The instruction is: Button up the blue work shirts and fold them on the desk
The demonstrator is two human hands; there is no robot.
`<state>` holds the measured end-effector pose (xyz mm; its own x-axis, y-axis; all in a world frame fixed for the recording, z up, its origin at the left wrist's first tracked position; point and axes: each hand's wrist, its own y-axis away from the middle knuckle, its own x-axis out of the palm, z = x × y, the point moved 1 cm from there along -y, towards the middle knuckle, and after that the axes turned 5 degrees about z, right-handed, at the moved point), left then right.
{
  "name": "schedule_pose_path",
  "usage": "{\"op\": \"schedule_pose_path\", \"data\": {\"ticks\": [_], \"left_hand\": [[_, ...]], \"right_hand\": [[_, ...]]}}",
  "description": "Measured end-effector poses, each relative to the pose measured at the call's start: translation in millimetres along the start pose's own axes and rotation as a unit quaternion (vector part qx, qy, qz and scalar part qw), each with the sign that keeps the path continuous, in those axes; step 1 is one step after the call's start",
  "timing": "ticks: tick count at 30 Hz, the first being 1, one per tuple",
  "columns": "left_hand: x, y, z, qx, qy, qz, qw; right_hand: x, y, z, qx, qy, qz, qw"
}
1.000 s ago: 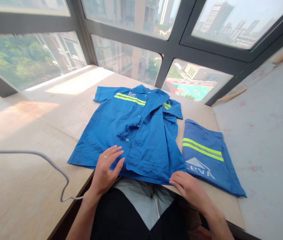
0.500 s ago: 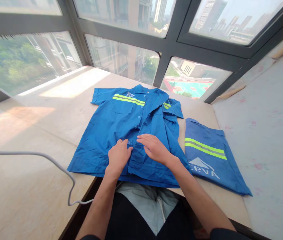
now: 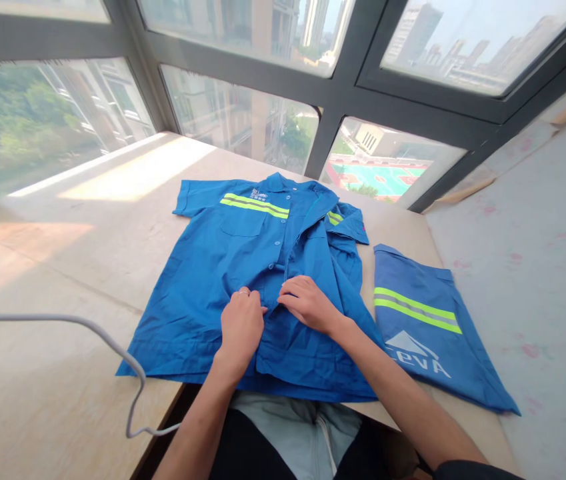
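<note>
A blue short-sleeved work shirt (image 3: 197, 280) with yellow-green reflective stripes lies spread on the pale table, collar away from me. Its front is partly open, and several buttons show along the placket. My left hand (image 3: 243, 323) is closed on the button edge near the lower front, with a ring on one finger. Just to its right, my right hand (image 3: 307, 303) pinches the edge of the other front flap. The fingertips of both hands are close together, and the button between them is hidden.
To the right lies a folded blue garment (image 3: 413, 273) with a reflective stripe and white print, beside a wallpapered wall (image 3: 537, 267). A grey cable (image 3: 87, 325) crosses the table (image 3: 37, 373) at left. Framed windows (image 3: 243, 113) rise behind the table.
My left hand has curled tighter on the button edge, covering the button seen before. My right fingers have bent down onto the flap edge. The view has shifted slightly.
</note>
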<state>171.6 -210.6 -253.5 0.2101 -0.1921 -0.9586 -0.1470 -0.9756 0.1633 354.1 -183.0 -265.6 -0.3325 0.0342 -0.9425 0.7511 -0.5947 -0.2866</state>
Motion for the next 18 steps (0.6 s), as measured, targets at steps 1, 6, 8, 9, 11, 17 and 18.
{"op": "schedule_pose_path", "data": {"ticks": [1,6,8,9,11,17,18], "left_hand": [[0.4,-0.3,-2.0,0.014,-0.011,-0.004,1.0],[5.7,-3.3,-3.0,0.029,0.003,-0.006,1.0],[7.7,-5.5,-0.1,0.027,0.033,-0.007,0.999],[8.5,-6.8,1.4,0.027,0.052,-0.006,0.998],[9.6,-9.3,3.9,0.027,0.092,0.003,0.995],[9.1,-13.3,6.3,0.036,0.169,-0.009,0.985],[8.6,-13.5,7.0,0.038,0.178,-0.017,0.983]], "right_hand": [[1.4,2.4,1.9,-0.009,-0.007,-0.008,1.0],[7.5,8.5,14.4,-0.047,-0.008,-0.015,0.999],[8.9,9.9,16.9,-0.035,-0.014,-0.01,0.999],[9.6,10.8,17.3,-0.027,-0.018,-0.01,0.999],[11.8,13.4,17.1,-0.014,-0.022,-0.024,0.999],[21.9,21.6,13.4,0.013,-0.021,-0.088,0.996],[23.0,22.3,12.7,0.02,-0.019,-0.091,0.995]]}}
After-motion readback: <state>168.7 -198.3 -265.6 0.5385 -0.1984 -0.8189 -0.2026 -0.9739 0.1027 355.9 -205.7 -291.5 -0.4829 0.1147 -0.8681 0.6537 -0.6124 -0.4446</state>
